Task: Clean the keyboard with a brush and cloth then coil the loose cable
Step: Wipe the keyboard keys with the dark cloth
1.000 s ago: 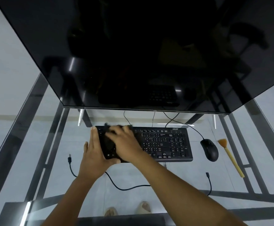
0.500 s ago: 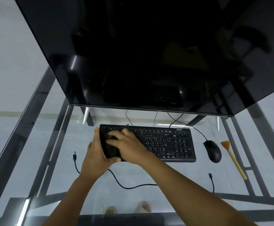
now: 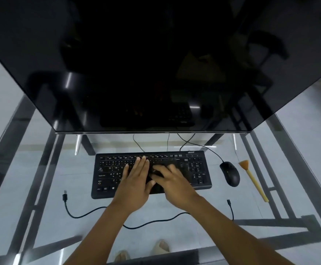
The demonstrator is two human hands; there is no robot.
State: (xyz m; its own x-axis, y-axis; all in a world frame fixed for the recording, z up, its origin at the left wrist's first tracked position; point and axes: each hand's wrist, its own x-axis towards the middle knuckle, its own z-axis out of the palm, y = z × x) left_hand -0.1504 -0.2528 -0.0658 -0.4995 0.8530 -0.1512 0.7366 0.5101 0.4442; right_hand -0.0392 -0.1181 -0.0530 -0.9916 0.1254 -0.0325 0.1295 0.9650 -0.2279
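Observation:
A black keyboard lies on the glass desk below the monitor. My left hand rests flat on the middle keys, fingers stretched forward. My right hand sits just to its right, fingers spread and pressing a dark cloth onto the keys; the cloth is hard to tell from the black keys. A yellow-handled brush lies on the glass at the right, untouched. The loose black cable snakes uncoiled along the desk's near side, from a plug at the left to a plug at the right, passing under my forearms.
A black mouse sits between the keyboard and the brush, its wire running behind the keyboard. A large dark monitor overhangs the back of the desk. The dark metal desk frame and my feet show through the glass.
Both hands have slid right from the keyboard's left end to its middle. The left hand, which held the left edge, now lies flat on the keys.

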